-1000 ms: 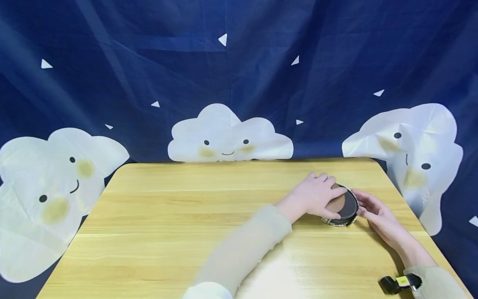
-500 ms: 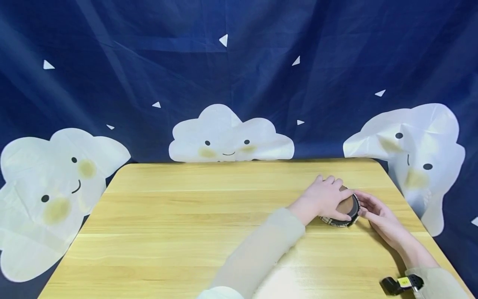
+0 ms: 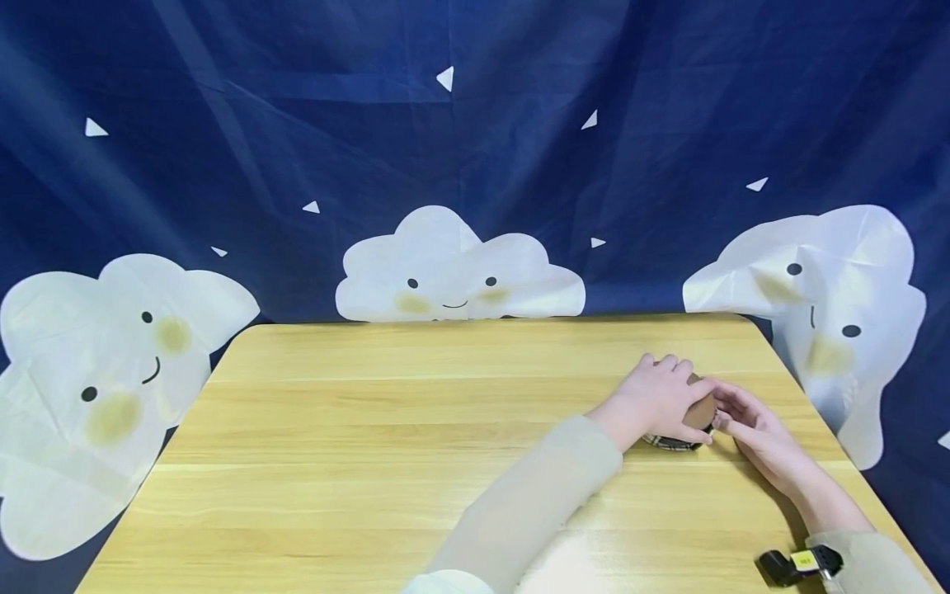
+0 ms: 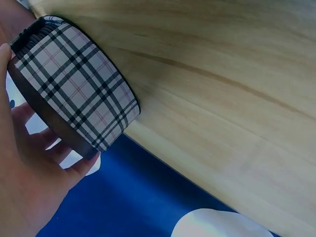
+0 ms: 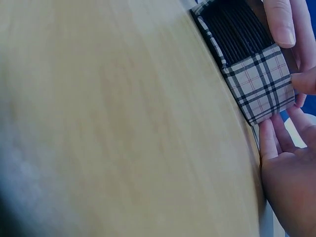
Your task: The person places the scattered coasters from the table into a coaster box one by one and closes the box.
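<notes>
At the table's right side, a round coaster holder (image 3: 670,444) stands with its wall covered in black, white and red plaid. Through an opening in the wall a stack of thin black coasters (image 5: 234,29) shows in the right wrist view. A brown round coaster (image 3: 701,406) lies over the top, its edge above the plaid in the left wrist view. My left hand (image 3: 660,396) grips this coaster from above, fingers spread round its rim and covering much of it. Around the holder's right side, my right hand (image 3: 760,433) holds the wall between thumb and fingers.
The wooden table (image 3: 371,462) ends at a rounded far edge, just behind the hands. Beyond it hangs a dark blue curtain (image 3: 475,132) with white clouds. A black wrist camera (image 3: 797,565) sits at the right cuff.
My left hand has slid right with the brown coaster, which now covers more of the dark top of the holder. My right hand and the holder have stayed almost in place.
</notes>
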Demonstrator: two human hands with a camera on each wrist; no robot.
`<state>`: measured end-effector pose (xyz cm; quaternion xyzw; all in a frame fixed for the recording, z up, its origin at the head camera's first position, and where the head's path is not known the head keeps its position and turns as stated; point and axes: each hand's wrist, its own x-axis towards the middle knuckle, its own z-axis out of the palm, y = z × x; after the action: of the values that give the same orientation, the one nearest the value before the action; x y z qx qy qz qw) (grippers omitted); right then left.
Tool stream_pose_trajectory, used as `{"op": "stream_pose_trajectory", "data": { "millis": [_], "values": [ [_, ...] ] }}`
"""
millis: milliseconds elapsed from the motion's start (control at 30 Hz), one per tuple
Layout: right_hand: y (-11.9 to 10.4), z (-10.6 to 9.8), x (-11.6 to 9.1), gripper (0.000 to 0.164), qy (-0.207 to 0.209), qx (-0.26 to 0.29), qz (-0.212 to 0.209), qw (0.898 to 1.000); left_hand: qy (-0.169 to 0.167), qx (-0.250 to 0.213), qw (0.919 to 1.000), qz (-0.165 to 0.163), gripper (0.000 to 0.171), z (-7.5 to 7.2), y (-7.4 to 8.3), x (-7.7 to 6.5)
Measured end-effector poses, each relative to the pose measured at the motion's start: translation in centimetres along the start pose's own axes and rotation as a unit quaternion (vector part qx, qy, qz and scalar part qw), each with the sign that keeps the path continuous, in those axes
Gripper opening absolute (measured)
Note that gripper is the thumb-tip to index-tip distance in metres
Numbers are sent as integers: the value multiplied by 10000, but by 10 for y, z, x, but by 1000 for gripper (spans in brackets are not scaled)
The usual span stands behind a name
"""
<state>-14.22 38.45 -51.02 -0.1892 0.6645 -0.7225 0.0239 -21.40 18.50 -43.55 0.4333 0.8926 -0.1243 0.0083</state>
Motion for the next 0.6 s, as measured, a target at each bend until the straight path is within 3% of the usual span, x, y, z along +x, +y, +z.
{"op": "stream_pose_trajectory", "data": {
  "millis": [367, 600],
  "values": [
    [1, 2, 0, 66, 83, -43, -85, 9999, 10, 25, 9999, 142, 92, 2, -3, -3],
    [2, -1, 0, 63, 63, -8, -12, 10000, -19, -46, 10000, 37, 91, 0, -2, -2]
  ]
}}
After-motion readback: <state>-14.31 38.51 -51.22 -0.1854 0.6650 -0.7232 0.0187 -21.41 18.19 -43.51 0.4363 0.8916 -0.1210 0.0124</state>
